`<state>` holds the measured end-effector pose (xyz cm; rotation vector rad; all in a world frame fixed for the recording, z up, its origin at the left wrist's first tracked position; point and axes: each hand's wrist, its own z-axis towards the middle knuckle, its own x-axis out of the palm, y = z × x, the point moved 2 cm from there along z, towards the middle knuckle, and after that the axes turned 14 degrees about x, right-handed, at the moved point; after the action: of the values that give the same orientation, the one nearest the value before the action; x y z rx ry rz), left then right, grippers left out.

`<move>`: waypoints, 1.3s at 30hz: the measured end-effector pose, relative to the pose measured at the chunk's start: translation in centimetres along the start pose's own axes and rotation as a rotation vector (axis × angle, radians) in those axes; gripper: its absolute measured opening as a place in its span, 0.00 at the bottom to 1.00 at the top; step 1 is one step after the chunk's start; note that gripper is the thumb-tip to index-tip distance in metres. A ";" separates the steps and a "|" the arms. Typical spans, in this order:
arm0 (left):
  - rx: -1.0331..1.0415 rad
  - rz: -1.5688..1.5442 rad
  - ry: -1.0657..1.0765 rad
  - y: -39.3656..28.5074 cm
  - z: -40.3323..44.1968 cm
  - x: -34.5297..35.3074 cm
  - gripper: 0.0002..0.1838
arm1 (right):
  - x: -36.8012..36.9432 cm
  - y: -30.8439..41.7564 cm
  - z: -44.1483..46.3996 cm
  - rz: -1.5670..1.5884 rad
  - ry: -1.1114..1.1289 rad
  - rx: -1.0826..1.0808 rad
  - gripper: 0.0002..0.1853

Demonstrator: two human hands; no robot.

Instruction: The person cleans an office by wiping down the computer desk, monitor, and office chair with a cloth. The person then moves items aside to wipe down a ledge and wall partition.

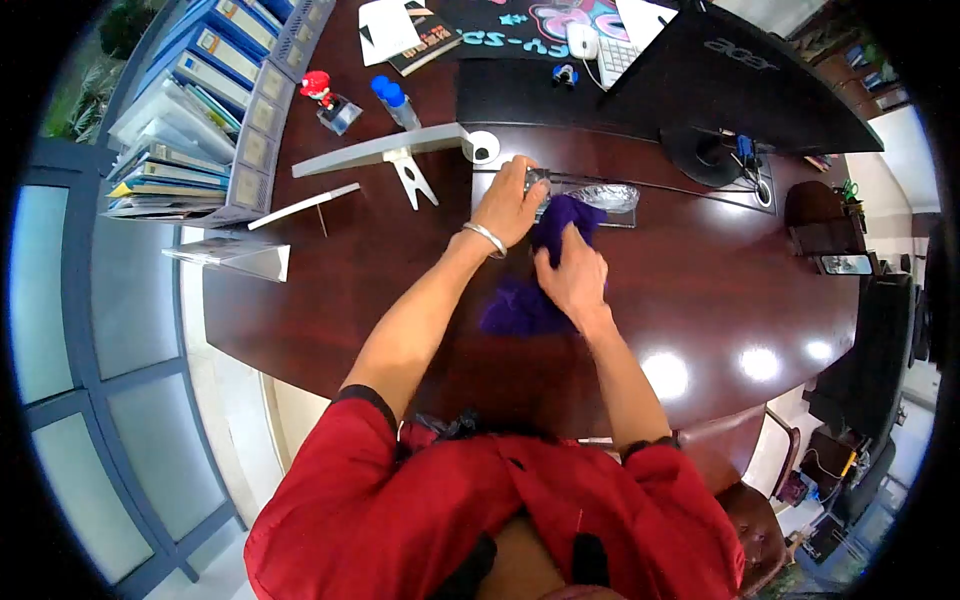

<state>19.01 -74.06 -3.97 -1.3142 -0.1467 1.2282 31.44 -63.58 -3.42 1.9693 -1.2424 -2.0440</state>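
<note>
Both hands sit close together over the desk (720, 280): left hand (505, 212) pinches a clear piece (540, 184) between thumb and fingers, right hand (576, 277) grips a purple cloth (562, 226) bunched beside it, a loose part trailing toward the body. From the left, well apart from both hands, come binders (222, 52), a card stand (238, 259) and a figurine (317, 88). Ahead-left of the left hand is a panel (375, 151). Ahead of the right hand lies a clear ornament (612, 197); the cloth hides whether it joins the piece. Farther right stands a monitor (750, 95)
</note>
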 end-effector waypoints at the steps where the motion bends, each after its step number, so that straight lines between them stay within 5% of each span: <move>1: 0.014 -0.024 -0.002 0.1 0.0 0.0 0.19 | -0.1 -0.6 -1.4 0.019 -0.001 -0.008 0.15; 4: -0.013 -0.010 0.040 0.8 -0.2 -0.5 0.27 | 0.9 -3.5 -5.6 0.275 -0.027 -0.089 0.17; 6: -0.244 -0.481 0.092 1.0 -0.9 -1.6 0.35 | 1.8 -2.8 -7.0 0.466 -0.050 -0.108 0.16; 8: -0.310 -0.609 0.044 0.2 -2.4 -1.6 0.32 | 3.9 -2.3 -6.7 0.416 0.056 -0.142 0.17; 12: -0.186 -0.318 -0.382 -3.3 -8.1 -3.3 0.23 | 4.9 4.2 -3.3 0.468 0.135 -0.294 0.18; 16: -0.319 -0.036 -0.576 -3.4 -14.5 -6.1 0.16 | 6.8 9.1 1.0 0.244 -0.146 -0.338 0.20; 22: -0.312 0.068 -0.544 -2.1 -18.8 -8.0 0.14 | 8.7 10.2 3.0 -0.091 0.090 -0.054 0.26; 24: -0.255 0.056 -0.614 -1.0 -19.8 -7.6 0.15 | 8.6 7.4 -1.5 -0.126 0.020 -0.146 0.27; 28: -0.183 0.161 -0.513 -1.8 -20.2 -7.5 0.15 | 6.3 5.1 -13.0 -0.330 0.397 -0.228 0.29; 30: -0.183 0.145 -0.451 -1.9 -20.1 -6.7 0.16 | 6.1 4.1 -17.2 -0.209 0.382 -0.341 0.30; 33: -0.119 0.109 -0.350 -2.8 -19.3 -5.5 0.16 | 4.8 0.1 -17.8 -0.261 0.179 -0.253 0.34; 35: -0.070 0.085 -0.281 -4.1 -18.8 -4.8 0.17 | 1.5 -5.5 -14.9 -0.207 0.122 0.000 0.37; 39: -0.050 0.051 -0.177 -6.3 -18.3 -3.4 0.16 | -8.6 -19.4 -7.3 -0.291 -0.501 0.114 0.39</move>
<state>33.94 -86.88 -3.46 -1.2574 -0.2735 1.3918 48.68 -49.46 -6.19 1.8349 -1.2203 -2.7982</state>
